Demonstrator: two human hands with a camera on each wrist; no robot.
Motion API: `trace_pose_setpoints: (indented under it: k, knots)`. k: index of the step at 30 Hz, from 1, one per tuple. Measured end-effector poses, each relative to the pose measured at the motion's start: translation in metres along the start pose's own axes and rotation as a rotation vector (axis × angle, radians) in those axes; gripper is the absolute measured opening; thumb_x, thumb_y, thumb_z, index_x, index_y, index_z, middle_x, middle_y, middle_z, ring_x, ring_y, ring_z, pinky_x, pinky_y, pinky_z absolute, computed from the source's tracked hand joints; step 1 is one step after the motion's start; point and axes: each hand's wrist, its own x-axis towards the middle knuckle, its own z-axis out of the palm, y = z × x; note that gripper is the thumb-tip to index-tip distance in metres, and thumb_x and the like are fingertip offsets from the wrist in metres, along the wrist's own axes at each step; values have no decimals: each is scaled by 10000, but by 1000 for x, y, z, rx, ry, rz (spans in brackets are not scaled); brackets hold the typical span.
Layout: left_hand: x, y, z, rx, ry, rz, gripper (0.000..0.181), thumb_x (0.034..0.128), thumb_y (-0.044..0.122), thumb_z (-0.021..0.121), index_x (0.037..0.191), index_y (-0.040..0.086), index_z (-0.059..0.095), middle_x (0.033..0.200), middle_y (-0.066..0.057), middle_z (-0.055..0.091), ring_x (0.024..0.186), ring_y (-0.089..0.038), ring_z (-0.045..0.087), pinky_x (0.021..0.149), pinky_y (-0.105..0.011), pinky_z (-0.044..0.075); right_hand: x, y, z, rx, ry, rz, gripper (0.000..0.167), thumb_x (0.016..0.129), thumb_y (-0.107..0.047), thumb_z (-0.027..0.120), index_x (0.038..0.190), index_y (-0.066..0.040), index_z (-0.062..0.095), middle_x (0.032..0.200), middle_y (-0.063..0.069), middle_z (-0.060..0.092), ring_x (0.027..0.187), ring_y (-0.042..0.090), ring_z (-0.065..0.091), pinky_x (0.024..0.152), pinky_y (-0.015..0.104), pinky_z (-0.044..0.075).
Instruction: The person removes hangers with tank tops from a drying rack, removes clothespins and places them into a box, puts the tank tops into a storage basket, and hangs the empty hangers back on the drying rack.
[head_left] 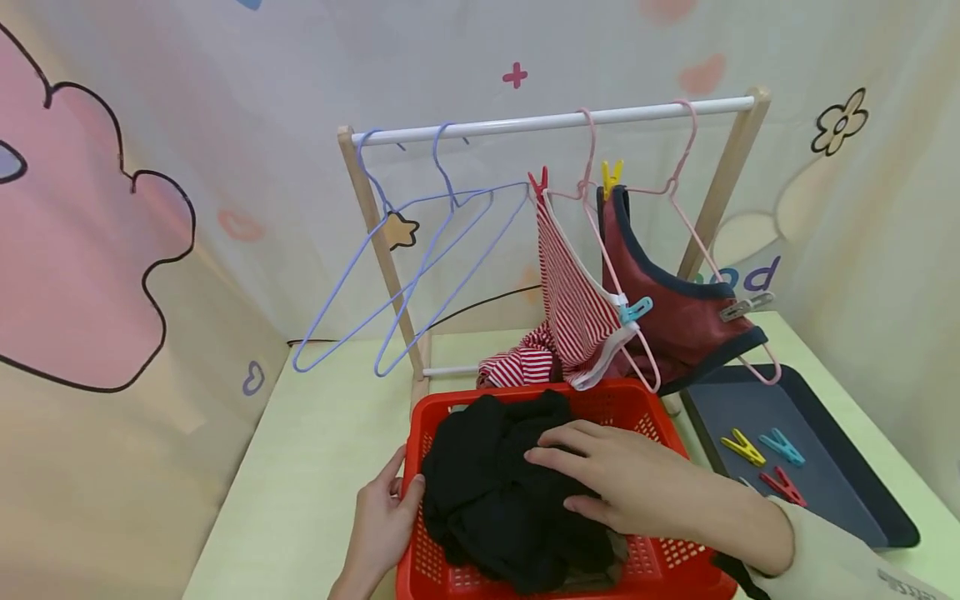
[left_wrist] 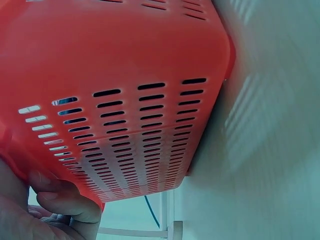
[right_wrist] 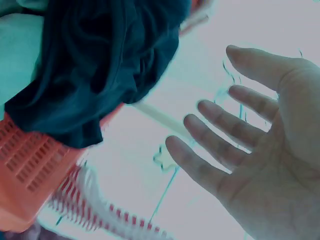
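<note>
Left grip [head_left: 386,518] holds red basket [left_wrist: 125,55] rim; right grip [head_left: 626,479], fingers straight, above black garment [head_left: 487,483] inside. Rack [head_left: 525,125]: 2 blue hangers [head_left: 453,200], 2 pink hangers [head_left: 670,185], 2 pegged garments [head_left: 573,308]. Tray [head_left: 847,508]: 3 pegs [head_left: 742,448], one more part-hidden by forearm [head_left: 731,515].

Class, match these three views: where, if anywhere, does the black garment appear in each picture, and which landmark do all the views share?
Head: the black garment is at lower centre, heaped in the red basket.
Left wrist: it cannot be made out; the basket's slotted outer wall is in front.
Right wrist: upper left, draped over the basket's edge, tinted bluish.
Shared landmark: the basket, left edge in the right wrist view.
</note>
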Motion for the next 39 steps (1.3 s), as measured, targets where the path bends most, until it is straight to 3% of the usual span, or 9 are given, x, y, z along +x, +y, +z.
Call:
trace_pose_setpoints:
  k: [6, 12, 16, 19, 22, 25, 31, 35, 39]
  knots:
    - [1, 0, 0, 3, -10, 16, 622, 965, 255, 616, 1514, 107, 363, 747, -71, 645, 539, -174, 626, 591, -255, 571, -39, 22, 13, 140, 112, 198, 546, 864, -296, 750, 1364, -264, 536, 1318, -38, 565, 1178, 180, 555, 907, 396, 559]
    - [0, 2, -4, 27, -6, 9, 637, 965, 273, 616, 1522, 122, 348, 815, -67, 681, 581, -157, 661, 625, -274, 584, -61, 46, 37, 111, 278, 513, 577, 809, -272, 796, 1331, -176, 570, 1287, 80, 609, 1137, 300, 607, 853, 516, 560]
    - [2, 4, -5, 24, 0, 21, 636, 963, 273, 620, 1519, 118, 353, 784, -70, 665, 565, -164, 653, 614, -268, 581, -68, 56, 51, 129, 248, 726, 687, 823, -319, 767, 1396, -57, 492, 1322, 233, 549, 1100, 430, 599, 802, 609, 538]
    - [4, 5, -5, 24, -6, 25, 633, 964, 269, 619, 1517, 108, 356, 767, -75, 652, 567, -166, 653, 617, -266, 581, -70, 63, 63, 198, 169, 831, 775, 845, -368, 734, 1445, 0, 409, 1314, 299, 526, 972, 417, 644, 709, 555, 574]
    - [4, 5, -4, 30, -16, -2, 637, 963, 278, 618, 1519, 116, 352, 796, -71, 658, 588, -155, 664, 633, -276, 586, -72, 69, 71, 287, 112, 884, 805, 869, -372, 709, 1474, 12, 343, 1179, 272, 598, 779, 282, 663, 580, 430, 590]
    - [4, 5, -2, 49, -26, -26, 641, 966, 293, 612, 1521, 116, 345, 840, -66, 665, 615, -140, 673, 644, -284, 590, -72, 72, 76, 345, 109, 906, 760, 897, -319, 681, 1476, 15, 319, 965, 174, 650, 641, 163, 618, 499, 324, 557]
    - [6, 6, -5, 187, -8, -14, 598, 961, 298, 612, 1490, 111, 404, 749, -34, 573, 553, -128, 541, 544, -219, 519, -72, 72, 84, 467, 119, 965, 672, 950, -280, 599, 1472, 21, 301, 827, 96, 623, 576, 138, 604, 489, 299, 543]
    - [8, 12, -12, 304, 3, 22, 502, 957, 273, 610, 1414, 95, 502, 692, -12, 531, 514, -129, 473, 466, -222, 437, -73, 71, 88, 515, 135, 1001, 612, 957, -284, 575, 1428, 37, 351, 800, 88, 616, 568, 138, 598, 496, 300, 540]
    - [7, 26, -17, 493, 99, 121, 425, 939, 290, 623, 1310, 87, 593, 742, 14, 554, 559, -113, 466, 489, -226, 398, -73, 73, 88, 510, 152, 1013, 595, 966, -304, 559, 1405, 53, 376, 768, 74, 612, 563, 138, 593, 507, 313, 536]
